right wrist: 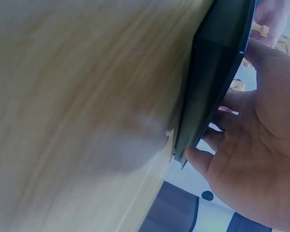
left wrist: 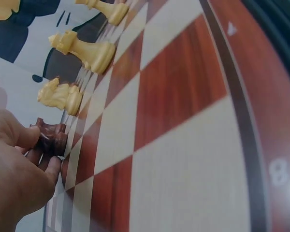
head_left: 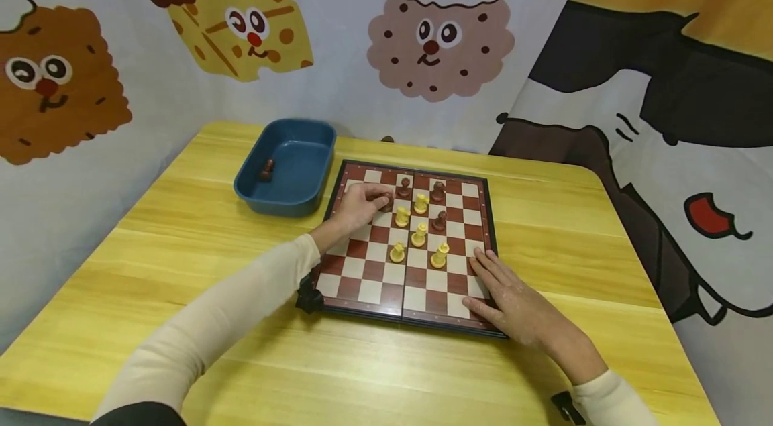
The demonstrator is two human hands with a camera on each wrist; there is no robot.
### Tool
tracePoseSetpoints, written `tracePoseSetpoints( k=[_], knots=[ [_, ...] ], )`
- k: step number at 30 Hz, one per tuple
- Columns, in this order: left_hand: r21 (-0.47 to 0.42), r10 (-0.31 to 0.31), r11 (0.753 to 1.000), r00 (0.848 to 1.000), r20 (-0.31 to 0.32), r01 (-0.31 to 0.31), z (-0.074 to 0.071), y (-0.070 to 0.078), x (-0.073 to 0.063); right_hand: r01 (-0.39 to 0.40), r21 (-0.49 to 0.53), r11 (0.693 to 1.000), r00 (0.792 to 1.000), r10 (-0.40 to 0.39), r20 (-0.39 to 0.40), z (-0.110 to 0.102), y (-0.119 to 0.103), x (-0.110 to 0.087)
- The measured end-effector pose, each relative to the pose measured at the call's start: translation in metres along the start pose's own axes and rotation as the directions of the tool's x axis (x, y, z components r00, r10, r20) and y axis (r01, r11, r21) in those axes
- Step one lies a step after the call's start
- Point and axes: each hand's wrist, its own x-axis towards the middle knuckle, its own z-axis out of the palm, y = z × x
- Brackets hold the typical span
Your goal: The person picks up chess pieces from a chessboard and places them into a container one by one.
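Note:
My left hand point(head_left: 361, 206) pinches a brown chess piece point(left wrist: 52, 137) with a notched top between thumb and fingers, at the left part of the checkered chessboard point(head_left: 362, 290). In the left wrist view a cream knight point(left wrist: 60, 96) stands close beside that piece. Other brown pieces, such as the one in the far row point(head_left: 404, 186), share the board's middle with several cream pieces, among them a king point(head_left: 439, 255). My right hand point(head_left: 513, 302) rests on the board's near right corner, fingers spread and fairly straight. Seen from the right wrist, its fingers point(right wrist: 199, 159) lie along the board's dark edge.
A blue plastic tub point(head_left: 296, 201) sits to the left of the board with a brown chess piece point(head_left: 267, 171) lying in it. Both stand on a yellow wood-grain table point(head_left: 253, 345). A printed cartoon cloth point(head_left: 338, 90) hangs behind the table.

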Motion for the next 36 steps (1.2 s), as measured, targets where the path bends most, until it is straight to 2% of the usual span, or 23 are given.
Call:
tracePoseSetpoints(
  k=[12, 28, 36],
  knots=[
    [-0.001, -0.031, 1.000, 0.999, -0.008, 0.031, 0.002, -0.001, 0.000, -0.002, -0.001, 1.000, 1.000, 0.002, 0.013, 0.002, 0.000, 0.001],
    [-0.069, -0.015, 0.998, 0.999, -0.030, 0.013, -0.002, 0.002, 0.001, 0.009, 0.006, 1.000, 1.000, -0.009, -0.002, -0.005, -0.001, 0.002],
    [-0.014, 0.001, 1.000, 1.000, -0.025, -0.001, -0.008, 0.009, 0.001, 0.000, 0.008, 1.000, 1.000, -0.001, 0.008, -0.004, -0.001, 0.000]
  ],
)
